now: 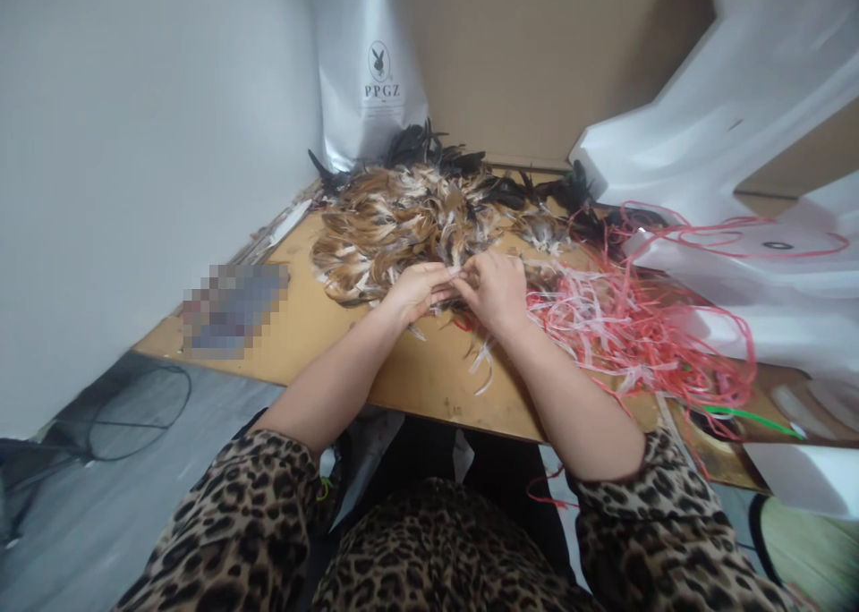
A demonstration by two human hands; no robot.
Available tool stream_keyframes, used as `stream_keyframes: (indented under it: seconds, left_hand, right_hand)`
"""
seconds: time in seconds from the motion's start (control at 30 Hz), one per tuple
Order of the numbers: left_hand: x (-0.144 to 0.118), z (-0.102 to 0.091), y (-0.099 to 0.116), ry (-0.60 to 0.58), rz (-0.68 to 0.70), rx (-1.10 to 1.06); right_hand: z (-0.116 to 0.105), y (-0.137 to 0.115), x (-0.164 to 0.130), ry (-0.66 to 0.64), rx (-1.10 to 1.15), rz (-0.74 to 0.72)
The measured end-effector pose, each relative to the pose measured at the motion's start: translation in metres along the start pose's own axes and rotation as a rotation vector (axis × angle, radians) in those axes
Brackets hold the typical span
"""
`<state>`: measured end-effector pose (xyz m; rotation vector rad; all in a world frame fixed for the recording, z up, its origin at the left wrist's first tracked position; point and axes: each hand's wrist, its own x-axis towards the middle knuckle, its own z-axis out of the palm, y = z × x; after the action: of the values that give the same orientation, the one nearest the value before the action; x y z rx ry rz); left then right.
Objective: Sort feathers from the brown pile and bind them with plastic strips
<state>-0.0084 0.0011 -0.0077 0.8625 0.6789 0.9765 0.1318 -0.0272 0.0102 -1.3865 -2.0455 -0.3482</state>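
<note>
My left hand (pixel 422 290) and my right hand (pixel 497 290) meet over the front of the feather pile, their fingertips pinched together. A brown and white feather (pixel 455 241) stands up from between the fingertips. Its lower end is hidden by the fingers. Directly behind lies a wide pile of brown feathers (pixel 376 214), with black feathers (pixel 429 147) at its back. To the right of my right hand, a tangle of pink and white ribbon strips (pixel 617 330) spreads over the wooden table (pixel 429 379). A few loose pale wisps lie in front of my wrists.
A white bag (pixel 372 84) printed PPGZ stands at the back against cardboard (pixel 510 66). White plastic sheeting (pixel 698 129) hangs at the right. A green strip (pixel 752 420) lies near the right front edge. A blurred flat item (pixel 234 312) rests on the left.
</note>
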Motion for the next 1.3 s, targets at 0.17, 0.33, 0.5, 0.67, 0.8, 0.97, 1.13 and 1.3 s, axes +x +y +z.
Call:
stream_keyframes:
  seconds: [0.17, 0.33, 0.5, 0.67, 0.8, 0.97, 1.13, 1.3]
  left_hand:
    - [-0.001, -0.001, 0.0, -0.034, -0.017, 0.036]
    - [-0.001, -0.003, 0.0, -0.039, -0.01, 0.095]
    - [0.0, 0.0, 0.001, 0.048, 0.089, 0.178]
    - [-0.001, 0.004, 0.004, 0.075, 0.132, 0.246]
    - [-0.002, 0.006, 0.005, 0.062, 0.152, 0.306]
    - [-0.005, 0.007, 0.005, 0.01, 0.097, 0.299]
    - [-0.008, 0.006, 0.004, -0.074, 0.025, 0.194]
    - [-0.007, 0.005, 0.003, -0.065, 0.017, 0.216]
  right_hand:
    - [0.002, 0.008, 0.001, 0.043, -0.046, -0.007]
    - [0.004, 0.011, 0.001, 0.043, 0.052, 0.016]
    - [0.007, 0.011, 0.002, -0.027, 0.579, 0.15]
    - [0.008, 0.012, 0.004, -0.081, 1.173, 0.471]
    - [0.009, 0.011, 0.005, -0.051, 1.281, 0.549]
    - [0.013, 0.009, 0.004, -0.023, 1.301, 0.572]
    - [0.013, 0.01, 0.004, -0.088, 1.418, 0.669]
    - [0.013, 0.013, 0.004, -0.195, 1.502, 0.749]
